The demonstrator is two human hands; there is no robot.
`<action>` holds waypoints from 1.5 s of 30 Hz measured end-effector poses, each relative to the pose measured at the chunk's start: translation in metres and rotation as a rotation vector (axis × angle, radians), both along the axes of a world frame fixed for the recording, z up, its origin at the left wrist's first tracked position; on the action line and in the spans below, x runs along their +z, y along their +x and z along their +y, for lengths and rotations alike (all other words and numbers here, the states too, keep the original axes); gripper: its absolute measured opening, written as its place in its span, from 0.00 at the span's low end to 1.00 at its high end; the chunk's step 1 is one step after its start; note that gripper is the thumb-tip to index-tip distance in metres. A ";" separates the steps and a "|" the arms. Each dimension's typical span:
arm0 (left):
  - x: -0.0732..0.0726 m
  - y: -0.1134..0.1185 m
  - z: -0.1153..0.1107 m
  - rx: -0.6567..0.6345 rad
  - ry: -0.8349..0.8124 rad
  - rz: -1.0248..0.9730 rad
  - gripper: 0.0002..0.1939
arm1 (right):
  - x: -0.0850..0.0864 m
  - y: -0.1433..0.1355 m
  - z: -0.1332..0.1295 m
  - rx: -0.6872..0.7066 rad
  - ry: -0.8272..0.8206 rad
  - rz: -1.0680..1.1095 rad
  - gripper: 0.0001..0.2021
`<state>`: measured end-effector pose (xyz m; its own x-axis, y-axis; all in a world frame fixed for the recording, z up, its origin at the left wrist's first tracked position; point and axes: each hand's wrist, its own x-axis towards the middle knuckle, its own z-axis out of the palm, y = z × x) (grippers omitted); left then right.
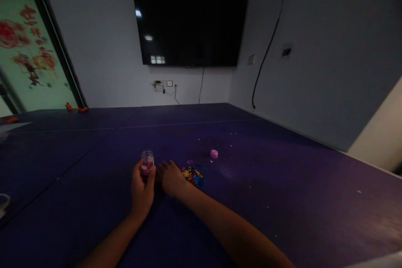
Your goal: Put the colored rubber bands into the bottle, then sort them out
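My left hand (143,186) is wrapped round a small clear jar (147,155), held upright with its mouth uncovered. Pink bits show inside the glass, and a pale patch that may be a label. Just to the right, my right hand (170,178) is low over the table with its fingers bent down and the tips in shadow; whether something is between them is hidden. Beside that hand lies a loose heap of small coloured bands (196,177), yellow, blue, red and black, partly covered by the wrist. A pink band (189,162) lies apart behind the heap.
A pink lid-like piece (214,153) stands on the dark purple surface (270,184), with white specks scattered around it. At the far left edge is a pale looped object (3,204). Orange items (75,108) lie by the door. A television (191,25) hangs on the wall.
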<state>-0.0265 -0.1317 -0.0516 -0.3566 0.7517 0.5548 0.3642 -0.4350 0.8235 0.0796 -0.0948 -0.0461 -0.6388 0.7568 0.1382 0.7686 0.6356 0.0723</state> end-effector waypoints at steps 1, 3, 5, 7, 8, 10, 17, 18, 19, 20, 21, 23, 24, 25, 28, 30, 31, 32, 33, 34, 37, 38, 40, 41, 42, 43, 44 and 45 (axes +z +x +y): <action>0.000 0.000 0.000 0.001 0.003 0.008 0.25 | 0.001 0.000 0.001 -0.100 -0.019 0.002 0.20; 0.000 0.000 0.000 0.008 0.005 0.024 0.26 | 0.003 0.000 0.003 -0.301 -0.047 0.026 0.20; 0.000 0.000 -0.001 0.013 0.002 0.031 0.26 | 0.004 0.001 0.004 -0.426 -0.055 0.052 0.20; 0.000 0.000 -0.001 0.014 -0.008 0.030 0.27 | 0.005 0.003 0.003 -0.464 -0.046 0.080 0.21; 0.000 -0.001 -0.001 0.013 -0.010 0.030 0.27 | 0.005 0.004 0.003 -0.460 -0.040 0.097 0.21; -0.001 -0.001 0.000 0.009 -0.005 0.035 0.27 | 0.004 0.006 0.002 -0.446 -0.030 0.141 0.22; -0.006 -0.001 0.002 -0.037 0.003 0.086 0.25 | 0.000 0.010 0.008 -0.406 0.017 0.178 0.14; -0.006 0.000 0.001 -0.036 0.006 0.101 0.25 | 0.000 0.011 0.009 -0.409 0.027 0.179 0.13; -0.006 0.001 0.001 -0.036 0.008 0.117 0.25 | 0.000 0.012 0.011 -0.415 0.030 0.182 0.13; -0.006 0.002 0.000 -0.038 0.011 0.133 0.24 | -0.001 0.013 0.013 -0.422 0.023 0.188 0.13; -0.006 0.002 0.000 -0.042 0.011 0.149 0.24 | -0.001 0.013 0.014 -0.428 0.007 0.200 0.13; -0.005 0.003 -0.001 -0.053 0.007 0.183 0.23 | -0.003 0.013 0.017 -0.445 -0.043 0.229 0.13; -0.005 0.003 -0.002 -0.058 0.005 0.197 0.23 | -0.003 0.013 0.019 -0.454 -0.070 0.243 0.13; -0.005 0.003 -0.002 -0.063 0.005 0.210 0.23 | -0.004 0.013 0.020 -0.464 -0.090 0.254 0.12; -0.006 0.003 -0.003 -0.074 0.006 0.245 0.23 | -0.004 0.014 0.025 -0.493 -0.113 0.283 0.11; -0.007 0.003 -0.003 -0.078 0.007 0.262 0.23 | -0.002 0.018 0.028 -0.512 -0.116 0.303 0.11; -0.007 0.004 -0.003 -0.080 0.005 0.271 0.23 | 0.000 0.020 0.030 -0.524 -0.115 0.317 0.12; -0.007 0.004 -0.003 -0.082 0.003 0.279 0.23 | 0.002 0.024 0.032 -0.539 -0.113 0.348 0.13; -0.007 0.004 -0.002 -0.084 0.001 0.288 0.23 | 0.004 0.027 0.034 -0.556 -0.110 0.400 0.14; -0.007 0.004 -0.002 -0.087 -0.001 0.297 0.23 | 0.006 0.031 0.037 -0.570 -0.108 0.477 0.15; -0.009 0.004 -0.001 -0.109 0.002 0.331 0.23 | 0.013 0.041 0.047 -0.583 -0.103 0.830 0.20; -0.010 0.004 0.000 -0.118 0.006 0.347 0.23 | 0.014 0.044 0.050 -0.583 -0.104 0.965 0.22; -0.011 0.004 0.000 -0.134 0.023 0.389 0.22 | 0.017 0.047 0.056 -0.591 -0.133 1.260 0.23; -0.012 0.004 0.000 -0.138 0.039 0.416 0.22 | 0.019 0.048 0.058 -0.590 -0.168 1.415 0.23; -0.012 0.004 0.000 -0.142 0.060 0.445 0.22 | 0.021 0.049 0.060 -0.578 -0.216 1.569 0.22; -0.013 0.004 0.001 -0.146 0.084 0.476 0.22 | 0.022 0.048 0.060 -0.555 -0.269 1.714 0.22; -0.013 0.005 0.001 -0.151 0.106 0.505 0.22 | 0.025 0.048 0.060 -0.523 -0.322 1.845 0.21; -0.013 0.005 0.001 -0.157 0.123 0.534 0.21 | 0.027 0.047 0.059 -0.485 -0.371 1.955 0.21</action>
<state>-0.0219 -0.1303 -0.0643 0.1079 0.6916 0.7141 0.6391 -0.5985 0.4831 0.1268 -0.0353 -0.0191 0.3569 0.9309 0.0775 -0.2773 0.1848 -0.9428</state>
